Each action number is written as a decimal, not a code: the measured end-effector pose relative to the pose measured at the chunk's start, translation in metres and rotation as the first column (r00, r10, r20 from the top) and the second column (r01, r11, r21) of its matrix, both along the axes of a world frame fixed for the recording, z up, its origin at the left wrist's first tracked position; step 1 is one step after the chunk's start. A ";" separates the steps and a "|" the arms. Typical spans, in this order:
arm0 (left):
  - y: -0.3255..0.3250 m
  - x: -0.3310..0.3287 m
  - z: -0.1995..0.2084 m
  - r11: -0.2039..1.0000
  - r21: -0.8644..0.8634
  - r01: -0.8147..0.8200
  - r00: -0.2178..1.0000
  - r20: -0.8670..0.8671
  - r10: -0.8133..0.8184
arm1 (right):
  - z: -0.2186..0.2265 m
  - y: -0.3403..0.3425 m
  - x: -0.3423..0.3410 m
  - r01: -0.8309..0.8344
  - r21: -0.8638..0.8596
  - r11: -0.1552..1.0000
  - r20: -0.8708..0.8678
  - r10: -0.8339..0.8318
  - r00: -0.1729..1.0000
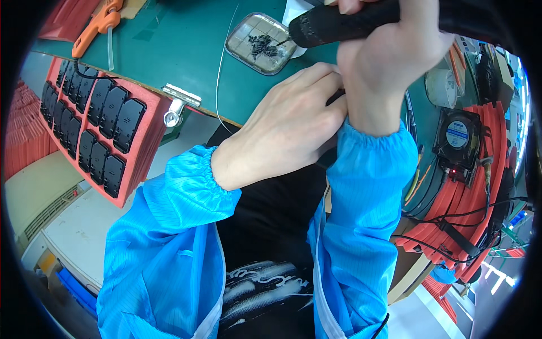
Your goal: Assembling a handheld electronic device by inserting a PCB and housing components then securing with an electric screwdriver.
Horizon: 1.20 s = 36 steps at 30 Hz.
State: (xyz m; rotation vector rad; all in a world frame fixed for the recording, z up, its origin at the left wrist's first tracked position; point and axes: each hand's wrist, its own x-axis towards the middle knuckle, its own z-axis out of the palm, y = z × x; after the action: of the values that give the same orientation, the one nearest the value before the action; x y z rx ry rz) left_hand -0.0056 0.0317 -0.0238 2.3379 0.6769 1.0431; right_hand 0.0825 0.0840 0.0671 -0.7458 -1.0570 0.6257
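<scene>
My right hand [387,59] is wrapped round a thick black electric screwdriver [330,25], held nearly level. Its thin bit points left into a small clear square dish [240,48], at a heap of tiny dark screws [263,46]. Whether a screw sits on the bit is too small to tell. Close below the right wrist, my left hand [293,116] is closed with its fingers curled under near the table's front edge. What those fingers hold, if anything, is hidden. Both forearms wear blue sleeves.
A red foam tray [148,138] of black plastic parts juts out at the left, beside a metal binder clip [182,97] on the green table [169,51]. An orange glue gun [99,25] lies far left. At right stand a black fan [457,138], cables and red foam sheets.
</scene>
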 end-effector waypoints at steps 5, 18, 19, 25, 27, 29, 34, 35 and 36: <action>0.001 0.004 0.001 1.000 0.025 -0.006 0.999 0.042 0.005 | 0.006 -0.007 0.001 0.039 0.021 0.999 -0.042 -0.038 0.998; -0.002 0.001 0.003 1.000 0.027 -0.008 0.999 -0.031 0.009 | 0.002 -0.018 0.024 0.113 0.276 0.954 0.192 -0.170 0.967; -0.004 0.000 0.003 1.000 -0.012 -0.016 1.000 -0.006 0.016 | 0.003 -0.018 0.029 0.106 0.314 0.943 0.217 -0.180 0.959; 0.004 0.000 0.001 0.985 -0.159 0.067 0.962 0.271 -0.021 | 0.016 -0.079 0.059 -0.111 0.270 0.956 -0.016 0.120 0.993; 0.004 -0.004 0.001 0.985 -0.160 0.063 0.960 0.280 -0.015 | 0.021 -0.097 0.093 -0.204 0.268 0.942 -0.119 0.242 0.963; 0.005 -0.007 0.002 0.986 -0.155 0.059 0.951 0.308 -0.009 | 0.022 -0.106 0.109 -0.293 0.275 0.916 -0.215 0.355 0.910; 0.010 -0.007 0.003 0.984 -0.164 0.073 0.944 0.329 -0.015 | 0.014 -0.104 0.112 -0.279 0.229 0.933 -0.105 0.309 0.945; 0.010 -0.007 0.003 0.982 -0.171 0.074 0.943 0.332 -0.014 | 0.013 -0.104 0.111 -0.277 0.217 0.936 -0.078 0.300 0.951; 0.010 -0.007 0.003 0.981 -0.179 0.076 0.942 0.335 -0.012 | 0.014 -0.103 0.109 -0.275 0.205 0.939 -0.051 0.291 0.955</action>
State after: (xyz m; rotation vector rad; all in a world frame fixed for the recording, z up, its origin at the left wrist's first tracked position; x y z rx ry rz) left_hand -0.0121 0.0415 -0.0211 1.9429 0.5616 1.2561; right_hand 0.1917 -0.0188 0.0807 -0.3952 -1.1430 0.7781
